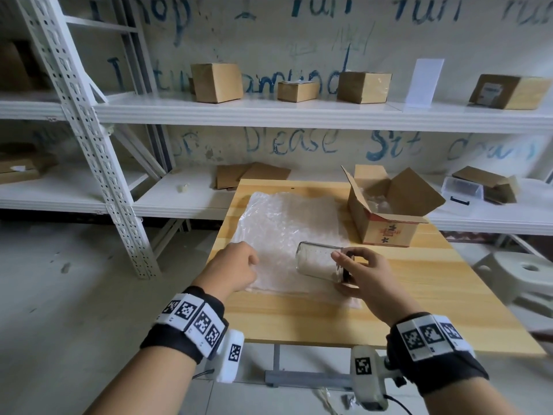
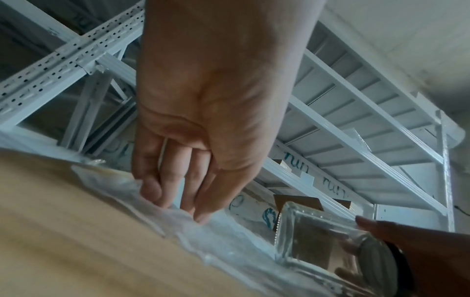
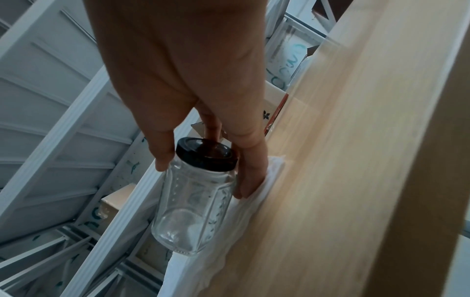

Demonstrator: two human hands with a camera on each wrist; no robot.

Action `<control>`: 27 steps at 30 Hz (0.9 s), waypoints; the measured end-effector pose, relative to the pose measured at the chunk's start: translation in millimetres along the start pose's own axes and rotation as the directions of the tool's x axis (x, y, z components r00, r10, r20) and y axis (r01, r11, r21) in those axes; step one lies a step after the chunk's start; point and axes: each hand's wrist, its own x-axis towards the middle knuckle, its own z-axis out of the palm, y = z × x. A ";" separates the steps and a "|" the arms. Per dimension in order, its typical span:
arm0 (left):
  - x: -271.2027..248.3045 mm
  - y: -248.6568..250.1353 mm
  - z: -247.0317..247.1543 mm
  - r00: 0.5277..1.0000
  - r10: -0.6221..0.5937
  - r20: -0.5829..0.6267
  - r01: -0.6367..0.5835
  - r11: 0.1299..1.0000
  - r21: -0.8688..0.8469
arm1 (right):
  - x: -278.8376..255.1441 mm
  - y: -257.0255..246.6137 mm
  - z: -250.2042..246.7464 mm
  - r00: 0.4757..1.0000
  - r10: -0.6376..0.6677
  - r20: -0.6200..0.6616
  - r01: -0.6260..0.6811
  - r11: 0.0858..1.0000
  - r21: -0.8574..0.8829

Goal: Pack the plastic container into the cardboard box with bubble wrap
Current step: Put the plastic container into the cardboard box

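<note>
Right hand grips half-hidden container; left hand's curled fingers touch bubble wrap.

Head view: we look down on the tabletop; both wrist views sit close, low, sharing the bubble wrap and shelving.

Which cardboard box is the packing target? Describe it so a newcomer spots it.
On the wooden table, beyond the bubble wrap sheet, at the far right corner, stands the cardboard box. Unlike the boxes on the shelves, its flaps are open and its front bears red print.
</note>
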 end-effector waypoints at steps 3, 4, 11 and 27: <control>6.6 -5.3 1.4 0.995 -0.003 -0.098 0.004 1.000 0.013 | -0.9 -3.0 1.5 0.999 -0.033 0.005 0.033 0.999 -0.042; 8.5 -5.4 1.6 0.994 -0.004 -0.107 0.007 0.999 0.031 | -1.5 -3.8 1.8 0.999 -0.041 0.007 0.041 0.998 -0.052; 8.0 -3.3 5.1 0.996 -0.021 -0.083 0.031 0.992 0.123 | -1.7 -4.9 0.1 0.999 -0.034 0.009 0.034 0.999 -0.026; 41.3 120.1 -23.6 0.973 0.231 0.003 -0.228 0.962 -0.153 | -1.0 -28.8 -33.4 0.971 -0.007 -0.239 0.038 0.992 0.123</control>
